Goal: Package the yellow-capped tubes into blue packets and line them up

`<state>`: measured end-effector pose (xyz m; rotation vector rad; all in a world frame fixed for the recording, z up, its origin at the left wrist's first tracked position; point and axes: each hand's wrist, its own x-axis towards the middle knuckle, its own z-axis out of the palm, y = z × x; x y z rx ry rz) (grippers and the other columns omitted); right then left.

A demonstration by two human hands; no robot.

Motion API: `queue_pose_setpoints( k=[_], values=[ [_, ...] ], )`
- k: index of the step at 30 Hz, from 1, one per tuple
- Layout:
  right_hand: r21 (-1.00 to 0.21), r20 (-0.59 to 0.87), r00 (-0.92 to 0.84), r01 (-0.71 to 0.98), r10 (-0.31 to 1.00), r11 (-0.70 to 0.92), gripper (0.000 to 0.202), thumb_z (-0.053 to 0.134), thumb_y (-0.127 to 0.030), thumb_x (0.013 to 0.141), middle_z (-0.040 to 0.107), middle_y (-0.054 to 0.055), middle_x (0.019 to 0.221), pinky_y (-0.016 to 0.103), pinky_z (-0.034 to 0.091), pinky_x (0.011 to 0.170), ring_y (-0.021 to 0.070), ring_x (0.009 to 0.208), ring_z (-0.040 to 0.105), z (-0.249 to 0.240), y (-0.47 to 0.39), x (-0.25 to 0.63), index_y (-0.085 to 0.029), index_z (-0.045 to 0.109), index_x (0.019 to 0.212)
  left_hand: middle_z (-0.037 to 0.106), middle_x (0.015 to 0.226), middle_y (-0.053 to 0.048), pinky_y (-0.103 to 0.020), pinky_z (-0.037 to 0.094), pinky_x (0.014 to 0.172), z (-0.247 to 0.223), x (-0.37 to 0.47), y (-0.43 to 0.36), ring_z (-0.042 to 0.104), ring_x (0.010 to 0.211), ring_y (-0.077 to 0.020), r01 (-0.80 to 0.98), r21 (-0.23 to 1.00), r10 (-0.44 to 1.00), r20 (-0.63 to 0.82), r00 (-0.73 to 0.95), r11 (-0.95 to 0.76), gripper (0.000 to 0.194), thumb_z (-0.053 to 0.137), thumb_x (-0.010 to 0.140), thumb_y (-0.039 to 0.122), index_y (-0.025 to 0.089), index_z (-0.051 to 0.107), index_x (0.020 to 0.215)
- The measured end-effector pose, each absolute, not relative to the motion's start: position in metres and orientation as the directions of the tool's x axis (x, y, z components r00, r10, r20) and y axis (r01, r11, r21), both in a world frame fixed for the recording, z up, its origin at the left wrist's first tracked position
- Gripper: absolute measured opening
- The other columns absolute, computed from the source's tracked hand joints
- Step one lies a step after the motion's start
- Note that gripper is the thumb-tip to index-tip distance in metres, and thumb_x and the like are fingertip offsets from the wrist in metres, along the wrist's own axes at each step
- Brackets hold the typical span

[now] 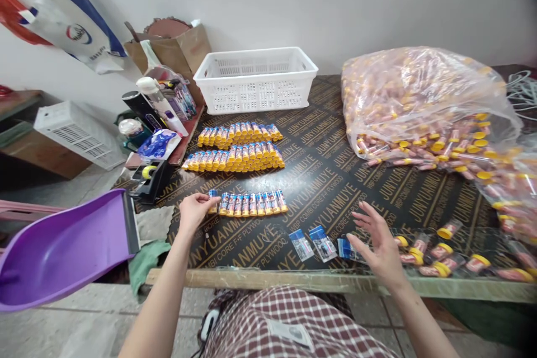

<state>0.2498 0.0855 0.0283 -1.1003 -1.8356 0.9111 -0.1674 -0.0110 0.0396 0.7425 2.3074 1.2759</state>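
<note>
Currently observed at the near-left of the dark printed table (319, 196): left hand (197, 213) clamped by thumb and fingertips on the leftmost tube (212, 193), at the left end of the front row (254, 205). Noted in that row: blue-and-yellow labelled tubes side by side, yellow ends toward the person.

Recorded at right of centre: right hand (375, 238) with thumb and fingers spread well apart, near the table's front edge. Found just beside the thumb: a small blue-topped packet (344, 248), partly hidden. Found further left along the same edge: two more flat packets with blue tops, namely the left packet (301, 245) and the middle packet (323, 244), lying apart from each other.

Seen behind the front row: two piles of similar tubes, namely the nearer pile (237, 158) and the farther pile (240, 133). Located against the wall behind both: a white slatted basket (255, 92).

Identified at right: a large clear bag (415, 84) filled with pink, yellow-capped tubes, spilling toward the front right. Counted as separate: loose capped tubes (442, 249) near the right hand.

Listed at left: a tape dispenser (151, 182), a blue-and-white packet (158, 145), a white-capped bottle (161, 103) and a purple dustpan (75, 246).
</note>
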Motion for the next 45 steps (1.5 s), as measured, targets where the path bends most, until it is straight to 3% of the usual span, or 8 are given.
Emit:
queue_pose_setpoints(
  k=[8, 11, 14, 18, 26, 34, 38, 45],
  values=[
    [-0.657, 0.377, -0.193, 0.634, 0.906, 0.409, 0.039, 0.052, -0.037, 0.085, 0.051, 0.009, 0.127, 0.041, 0.046, 0.091, 0.0243, 0.116, 0.05, 0.032, 0.104, 0.288, -0.024, 0.054, 0.121, 0.057, 0.045, -0.002, -0.027, 0.031, 0.054, 0.033, -0.17, -0.008, 0.052, 0.052, -0.0189, 0.497, 0.64, 0.662, -0.025, -0.749, 0.586, 0.025, 0.071, 0.065, 0.043, 0.021, 0.066, 0.054],
    [-0.452, 0.317, -0.16, 0.841, 0.935, 0.297, 0.036, 0.049, -0.035, 0.083, 0.056, 0.012, 0.118, 0.042, 0.044, 0.092, 0.0256, 0.111, 0.051, 0.024, 0.116, 0.32, -0.018, 0.06, 0.114, 0.065, 0.063, -0.004, -0.028, 0.036, 0.061, 0.034, -0.137, -0.001, 0.056, 0.063, -0.0213, 0.621, 0.631, 0.65, 0.232, -0.724, 0.466, 0.022, 0.063, 0.073, 0.043, 0.022, 0.069, 0.07],
    [-0.321, 0.209, -0.172, 0.918, 0.963, 0.234, 0.034, 0.056, -0.034, 0.075, 0.061, 0.014, 0.106, 0.046, 0.043, 0.089, 0.0306, 0.103, 0.054, 0.013, 0.123, 0.341, -0.017, 0.067, 0.103, 0.067, 0.073, -0.004, -0.027, 0.04, 0.065, 0.031, -0.075, 0.006, 0.058, 0.067, -0.0194, 0.617, 0.743, 0.806, 0.187, -0.562, 0.259, 0.021, 0.059, 0.076, 0.039, 0.02, 0.068, 0.073],
    [-0.289, 0.079, -0.186, 0.936, 0.979, 0.201, 0.043, 0.066, -0.045, 0.065, 0.063, 0.016, 0.101, 0.052, 0.042, 0.082, 0.0374, 0.099, 0.054, 0.003, 0.126, 0.348, -0.018, 0.069, 0.099, 0.065, 0.074, -0.002, -0.025, 0.037, 0.062, 0.012, -0.001, 0.015, 0.057, 0.068, -0.0178, 0.671, 0.708, 0.971, -0.089, -0.223, 0.219, 0.023, 0.071, 0.066, 0.041, 0.021, 0.066, 0.075],
    [-0.468, -0.108, -0.364, 0.84, 0.925, 0.276, 0.028, 0.059, -0.036, 0.07, 0.069, 0.011, 0.089, 0.034, 0.049, 0.076, 0.0238, 0.079, 0.065, -0.001, 0.133, 0.362, -0.017, 0.068, 0.088, 0.06, 0.072, 0.001, -0.024, 0.032, 0.061, -0.001, 0.014, 0.017, 0.055, 0.068, -0.0139, 0.754, 0.598, 0.963, -0.167, -0.212, 0.27, 0.009, 0.067, 0.073, 0.026, 0.02, 0.061, 0.068],
    [-0.559, 0.015, -0.242, 0.802, 0.97, 0.209, 0.03, 0.045, -0.048, 0.084, 0.067, 0.007, 0.081, 0.035, 0.048, 0.069, 0.0235, 0.075, 0.063, 0.016, 0.126, 0.331, -0.021, 0.057, 0.085, 0.054, 0.054, 0.005, -0.023, 0.041, 0.056, 0.004, 0.017, 0.016, 0.052, 0.052, -0.0109, 0.118, 0.953, 0.927, -0.236, -0.29, 0.28, 0.015, 0.064, 0.066, 0.017, 0.018, 0.049, 0.066],
    [-0.821, 0.06, -0.153, 0.555, 0.986, 0.136, 0.032, 0.06, -0.048, 0.078, 0.065, 0.006, 0.086, 0.032, 0.05, 0.069, 0.0209, 0.078, 0.063, 0.039, 0.102, 0.28, -0.019, 0.059, 0.091, 0.065, 0.063, 0.001, -0.024, 0.049, 0.057, 0.022, 0.016, 0.021, 0.06, 0.054, -0.0124, -0.428, 0.838, 0.853, -0.466, -0.236, 0.339, 0.04, 0.075, 0.054, 0.014, 0.016, 0.055, 0.088],
    [-0.924, 0.229, -0.228, 0.254, 0.946, 0.285, 0.024, 0.058, -0.029, 0.084, 0.057, 0.007, 0.104, 0.034, 0.052, 0.084, 0.02, 0.099, 0.059, 0.055, 0.054, 0.208, -0.023, 0.064, 0.107, 0.069, 0.067, -0.003, -0.022, 0.054, 0.055, 0.033, 0.011, 0.028, 0.062, 0.056, -0.0109, -0.675, 0.684, 0.799, -0.553, -0.236, 0.275, 0.023, 0.08, 0.058, 0.024, 0.01, 0.066, 0.07]
  ],
)
